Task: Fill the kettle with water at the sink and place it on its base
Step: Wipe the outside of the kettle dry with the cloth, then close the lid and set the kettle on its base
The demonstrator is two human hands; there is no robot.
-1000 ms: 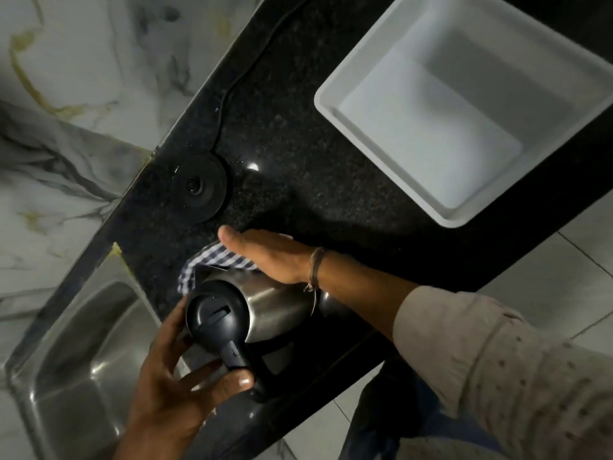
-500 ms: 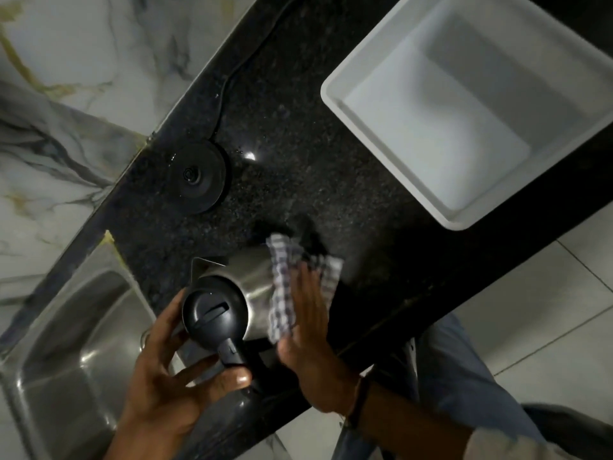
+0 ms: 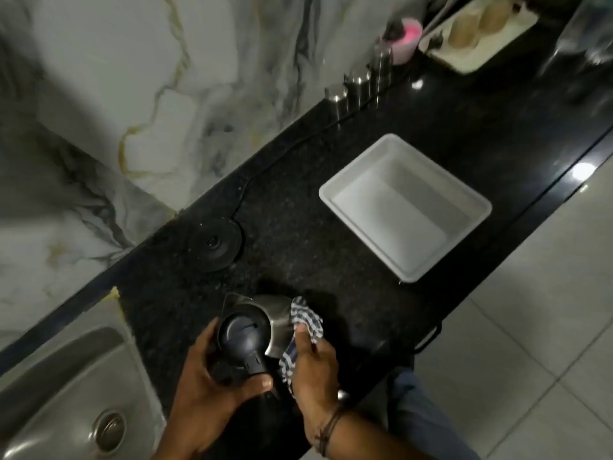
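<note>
The steel kettle with a black lid stands on the black counter near its front edge, lid closed. My left hand grips its black handle. My right hand presses a blue-and-white checked cloth against the kettle's right side. The round black kettle base sits bare on the counter behind the kettle, its cord running along the wall. The steel sink lies at the lower left, its drain visible.
A white rectangular tub stands on the counter to the right. Steel canisters, a pink container and a tray with cups line the back. A marble wall rises behind the counter; tiled floor lies on the right.
My right hand has drawn the cloth from the kettle's far side round to its right side. The camera has lifted, bringing the back of the counter into sight. The kettle stays put.
</note>
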